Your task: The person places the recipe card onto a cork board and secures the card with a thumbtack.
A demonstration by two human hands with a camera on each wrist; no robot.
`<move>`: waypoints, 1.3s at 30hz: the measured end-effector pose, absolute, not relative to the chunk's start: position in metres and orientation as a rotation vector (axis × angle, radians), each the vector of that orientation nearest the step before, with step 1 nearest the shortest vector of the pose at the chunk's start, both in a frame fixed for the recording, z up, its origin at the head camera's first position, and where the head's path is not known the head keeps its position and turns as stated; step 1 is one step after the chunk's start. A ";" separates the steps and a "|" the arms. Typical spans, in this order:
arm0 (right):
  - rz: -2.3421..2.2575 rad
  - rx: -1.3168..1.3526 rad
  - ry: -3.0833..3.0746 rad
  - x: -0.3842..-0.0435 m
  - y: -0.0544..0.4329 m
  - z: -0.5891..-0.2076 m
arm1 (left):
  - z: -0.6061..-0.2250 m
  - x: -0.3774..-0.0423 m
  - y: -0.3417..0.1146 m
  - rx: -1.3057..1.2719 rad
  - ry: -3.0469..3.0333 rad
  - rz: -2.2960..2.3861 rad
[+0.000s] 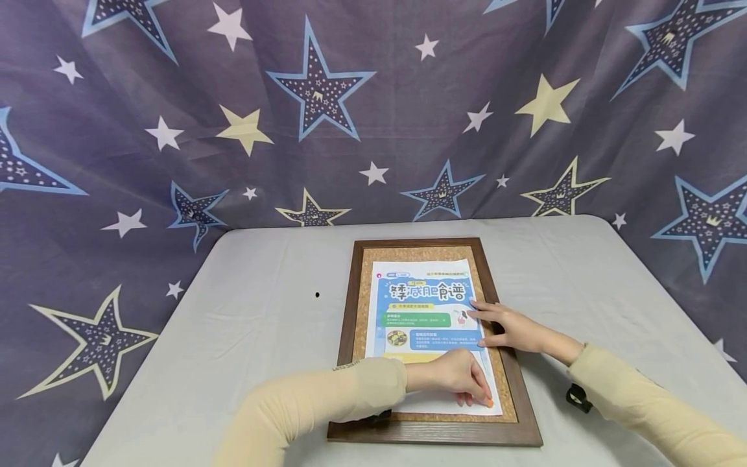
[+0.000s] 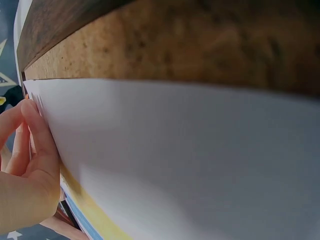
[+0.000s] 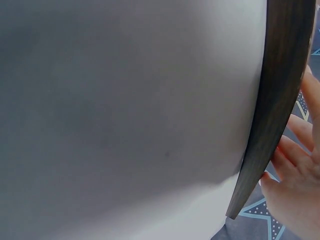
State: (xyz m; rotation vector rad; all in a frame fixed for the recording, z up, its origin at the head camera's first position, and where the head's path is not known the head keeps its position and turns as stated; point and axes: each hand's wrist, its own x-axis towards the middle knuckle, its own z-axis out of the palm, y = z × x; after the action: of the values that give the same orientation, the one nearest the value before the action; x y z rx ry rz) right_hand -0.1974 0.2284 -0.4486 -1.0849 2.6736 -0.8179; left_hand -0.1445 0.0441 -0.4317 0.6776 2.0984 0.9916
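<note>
A printed poster (image 1: 434, 383) with blue and green panels and Chinese lettering lies on a cork board (image 1: 417, 252) in a dark wooden frame (image 1: 434, 432). My left hand (image 1: 465, 375) reaches across the lower part of the poster. Its thumb and fingers pinch a small orange push pin (image 1: 489, 403) at the poster's lower right corner; in the left wrist view the pin (image 2: 26, 96) is mostly behind the fingertips. With fingers extended, my right hand (image 1: 513, 327) rests on the poster's right edge, across the frame's right side. A pink push pin (image 1: 379, 275) sits at the upper left corner.
The board lies on a table with a pale grey cloth (image 1: 280, 311). A small black speck (image 1: 318, 294) is on the cloth left of the frame. Behind the table hangs a dark curtain (image 1: 397, 78) patterned with stars.
</note>
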 end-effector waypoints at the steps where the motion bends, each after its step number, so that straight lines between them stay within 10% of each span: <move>1: -0.820 -1.085 2.673 -0.197 0.228 -0.449 | -0.432 -0.144 0.044 0.681 2.098 0.994; 39: -0.804 -1.110 2.684 -0.200 0.230 -0.453 | -0.432 -0.146 0.042 0.797 2.093 0.956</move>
State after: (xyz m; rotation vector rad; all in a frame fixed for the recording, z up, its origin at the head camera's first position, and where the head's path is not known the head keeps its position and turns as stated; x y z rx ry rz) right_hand -0.1996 0.2299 -0.4526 -1.1096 2.6845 -0.8045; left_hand -0.1464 0.0423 -0.4323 0.7970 2.0926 0.9560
